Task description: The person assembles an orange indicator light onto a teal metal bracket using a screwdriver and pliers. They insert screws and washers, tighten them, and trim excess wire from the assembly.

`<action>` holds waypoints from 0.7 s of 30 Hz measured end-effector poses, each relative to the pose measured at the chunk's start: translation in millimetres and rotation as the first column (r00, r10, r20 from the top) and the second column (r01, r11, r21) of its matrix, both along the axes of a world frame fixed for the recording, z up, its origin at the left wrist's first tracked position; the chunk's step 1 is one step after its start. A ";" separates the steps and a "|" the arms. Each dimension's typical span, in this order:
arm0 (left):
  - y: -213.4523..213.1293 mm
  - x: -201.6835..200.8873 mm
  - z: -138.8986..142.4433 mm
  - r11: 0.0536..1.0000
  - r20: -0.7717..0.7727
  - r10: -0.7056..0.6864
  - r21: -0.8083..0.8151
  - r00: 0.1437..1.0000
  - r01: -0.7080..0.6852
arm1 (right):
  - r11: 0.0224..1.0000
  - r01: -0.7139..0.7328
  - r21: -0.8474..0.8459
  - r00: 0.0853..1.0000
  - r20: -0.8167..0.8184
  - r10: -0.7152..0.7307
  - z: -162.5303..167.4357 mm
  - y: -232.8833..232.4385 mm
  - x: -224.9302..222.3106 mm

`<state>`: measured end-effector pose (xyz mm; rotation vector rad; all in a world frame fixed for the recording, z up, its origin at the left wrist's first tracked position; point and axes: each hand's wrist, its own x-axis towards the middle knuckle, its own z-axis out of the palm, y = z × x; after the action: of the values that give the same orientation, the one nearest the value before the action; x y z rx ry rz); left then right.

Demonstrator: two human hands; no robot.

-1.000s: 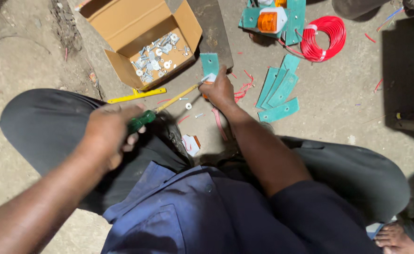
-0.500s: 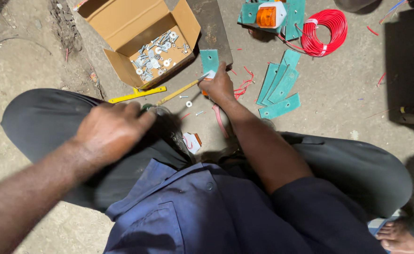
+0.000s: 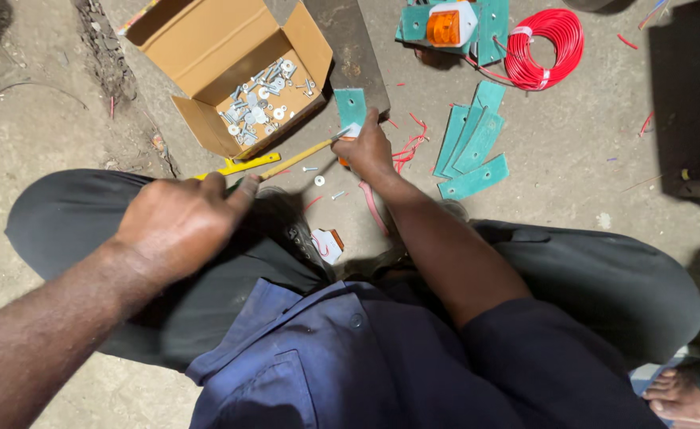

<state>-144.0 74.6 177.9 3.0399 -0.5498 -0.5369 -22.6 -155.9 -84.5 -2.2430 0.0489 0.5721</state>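
Green-handled screwdriver (image 3: 286, 161) gripped in left hand (image 3: 177, 226), right hand (image 3: 363, 148) pinching teal plate (image 3: 351, 107) on floor — best kept tip square, plate steady.

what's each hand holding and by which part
The left hand grips a screwdriver by its handle end. The right hand pinches something small at the tip; what it is cannot be told.

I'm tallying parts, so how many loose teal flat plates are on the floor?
5: one teal plate by the right hand, and four fanned plates further right. More may be hidden under the orange lamp assembly.
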 end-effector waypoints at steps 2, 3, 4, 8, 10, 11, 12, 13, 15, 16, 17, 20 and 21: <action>-4.9 -7.9 -2.3 0.971 0.115 0.130 -0.216 0.985 -0.103 | 1.000 -0.013 -0.027 1.000 -0.024 0.012 2.3 -0.5 0.9; -7.1 -10.8 -2.9 0.935 0.159 0.204 -0.324 0.966 -0.144 | 0.999 -0.024 -0.044 0.998 -0.050 0.022 2.8 -0.8 1.0; -10.9 -13.4 -4.4 0.888 0.198 0.277 -0.428 0.940 -0.171 | 0.998 -0.032 -0.058 0.997 -0.074 0.027 2.5 -1.1 1.2; -12.0 -1.3 -7.5 0.524 -0.328 0.666 -0.433 0.670 -0.733 | 0.999 -0.037 -0.038 0.998 0.048 0.038 -4.4 -2.0 -0.4; -13.2 4.7 -7.9 0.229 -0.621 0.727 -0.183 0.293 -0.956 | 0.999 -0.028 -0.044 0.996 0.088 0.032 -9.0 -1.7 -0.8; -14.8 4.0 -7.5 0.075 -0.711 0.701 -0.014 0.063 -0.997 | 0.998 -0.038 -0.053 0.997 0.064 0.041 -10.6 -2.0 -1.2; -15.0 3.7 -6.9 0.246 -0.626 0.693 -0.259 0.356 -0.934 | 0.997 -0.044 -0.057 0.998 0.043 0.046 -11.7 -2.1 -1.5; -14.7 2.7 -6.5 0.416 -0.466 0.633 -0.469 0.618 -0.779 | 0.997 -0.044 -0.057 0.999 0.026 0.046 -12.1 -2.2 -1.6; -11.8 -0.5 -5.7 0.793 -0.133 0.382 -0.461 0.915 -0.398 | 1.000 -0.020 -0.012 0.999 0.037 0.021 -10.7 -2.2 -1.9; -7.3 -2.0 -4.0 0.943 -0.051 0.208 -0.255 0.977 -0.214 | 1.000 -0.013 0.005 0.999 0.041 0.013 -9.0 -1.9 -2.0; -3.9 -3.5 -3.2 1.000 -0.017 0.018 -0.023 1.000 -0.018 | 1.000 -0.005 0.011 1.000 0.017 0.005 -7.0 -1.9 -2.1; 1.5 -6.3 -2.0 0.998 0.089 -0.057 -0.019 0.994 0.059 | 1.000 -0.001 -0.005 1.000 -0.018 0.001 -1.1 0.3 0.3; 0.4 -8.3 -1.6 0.996 0.121 -0.085 -0.013 0.989 0.088 | 0.999 -0.011 -0.047 1.000 -0.029 0.010 0.2 0.9 1.0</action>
<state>-152.3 75.0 176.3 3.0575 -0.6897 -0.3502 -21.5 -155.0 -84.3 -2.2822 0.0660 0.6154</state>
